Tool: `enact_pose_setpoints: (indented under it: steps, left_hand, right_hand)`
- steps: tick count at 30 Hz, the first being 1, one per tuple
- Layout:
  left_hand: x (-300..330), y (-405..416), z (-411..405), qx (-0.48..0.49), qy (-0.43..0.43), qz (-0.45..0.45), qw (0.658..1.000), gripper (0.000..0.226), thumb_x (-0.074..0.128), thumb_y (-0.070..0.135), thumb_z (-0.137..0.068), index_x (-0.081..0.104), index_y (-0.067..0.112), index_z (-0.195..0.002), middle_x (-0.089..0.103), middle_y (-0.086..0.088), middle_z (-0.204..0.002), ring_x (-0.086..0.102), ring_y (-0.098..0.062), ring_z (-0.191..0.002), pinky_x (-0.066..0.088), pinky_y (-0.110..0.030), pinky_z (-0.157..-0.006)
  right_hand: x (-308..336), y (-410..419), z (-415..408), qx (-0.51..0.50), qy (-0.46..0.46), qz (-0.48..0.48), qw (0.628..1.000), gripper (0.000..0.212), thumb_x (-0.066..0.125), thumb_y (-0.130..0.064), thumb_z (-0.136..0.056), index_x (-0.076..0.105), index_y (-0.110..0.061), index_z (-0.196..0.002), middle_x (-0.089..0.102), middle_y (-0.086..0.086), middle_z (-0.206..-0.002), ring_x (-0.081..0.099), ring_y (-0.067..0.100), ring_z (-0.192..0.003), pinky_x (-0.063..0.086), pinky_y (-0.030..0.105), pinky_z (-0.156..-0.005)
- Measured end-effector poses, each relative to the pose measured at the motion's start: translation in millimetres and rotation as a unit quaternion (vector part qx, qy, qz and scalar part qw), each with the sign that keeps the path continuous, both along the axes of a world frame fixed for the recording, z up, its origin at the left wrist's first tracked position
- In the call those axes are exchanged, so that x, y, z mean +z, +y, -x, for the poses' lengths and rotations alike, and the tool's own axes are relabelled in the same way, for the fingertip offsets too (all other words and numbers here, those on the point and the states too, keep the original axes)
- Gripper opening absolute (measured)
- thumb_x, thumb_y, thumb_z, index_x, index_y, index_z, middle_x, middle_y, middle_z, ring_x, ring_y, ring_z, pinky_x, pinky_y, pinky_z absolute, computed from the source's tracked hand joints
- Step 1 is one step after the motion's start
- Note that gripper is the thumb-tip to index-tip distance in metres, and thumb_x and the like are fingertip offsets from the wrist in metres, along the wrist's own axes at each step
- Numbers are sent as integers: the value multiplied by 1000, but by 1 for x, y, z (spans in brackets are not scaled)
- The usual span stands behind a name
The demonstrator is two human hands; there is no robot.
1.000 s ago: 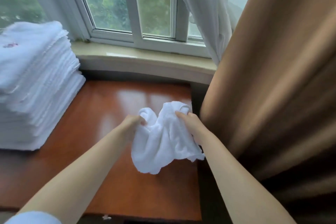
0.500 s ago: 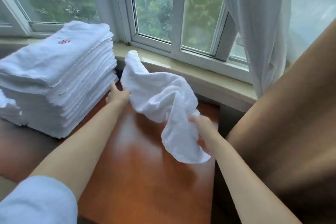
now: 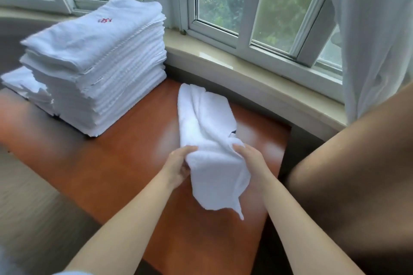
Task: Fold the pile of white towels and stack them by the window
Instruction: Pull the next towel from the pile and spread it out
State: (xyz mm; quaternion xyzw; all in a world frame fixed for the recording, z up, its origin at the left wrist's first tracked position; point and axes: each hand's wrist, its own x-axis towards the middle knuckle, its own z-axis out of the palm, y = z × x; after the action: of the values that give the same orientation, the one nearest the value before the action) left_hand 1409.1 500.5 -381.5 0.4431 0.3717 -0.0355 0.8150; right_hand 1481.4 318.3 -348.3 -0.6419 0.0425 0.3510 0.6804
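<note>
A loose white towel lies stretched lengthwise on the reddish wooden table, its far end toward the window sill and its near end hanging off my hands. My left hand grips the towel's left edge, fingers curled over it. My right hand pinches the right edge at about the same height. A tall stack of folded white towels stands at the table's far left beside the window, the top one bearing a small red mark.
A stone window sill runs behind the table under the white-framed window. A sheer white curtain and a brown drape hang at the right. A few more towels stick out left of the stack.
My hands have come together near the towel's near end. The towel, held up crumpled before, now lies stretched out on the table. The view has turned left and down.
</note>
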Motion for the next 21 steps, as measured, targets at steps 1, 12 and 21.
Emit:
enact_pose_setpoints:
  steps: [1, 12, 21]
  left_hand:
    - [13, -2, 6, 7, -48, 16, 999, 23, 68, 13, -77, 71, 3, -97, 71, -12, -84, 68, -23, -71, 56, -27, -62]
    - [11, -73, 119, -335, 256, -142, 896, 44, 72, 54, -78, 56, 27, -109, 65, -5, -115, 65, -24, -104, 56, -36, -82]
    - [-10, -65, 105, -97, 251, -299, 915, 18, 49, 10, -94, 65, 1, -90, 65, -15, -80, 61, -25, -68, 58, -38, -76]
  right_hand:
    - [4, -6, -2, 12, 32, -55, 998, 24, 64, -21, -86, 67, -9, -106, 67, 10, -103, 65, 24, -89, 48, 33, -77]
    - [-55, -91, 56, 231, 149, 147, 950, 48, 63, -53, -88, 61, -11, -112, 69, 6, -103, 69, 17, -88, 53, 29, -79]
    - [-81, -84, 47, -88, 176, 98, 975, 24, 56, -11, -75, 62, -3, -96, 59, 13, -90, 57, 30, -83, 48, 33, -72]
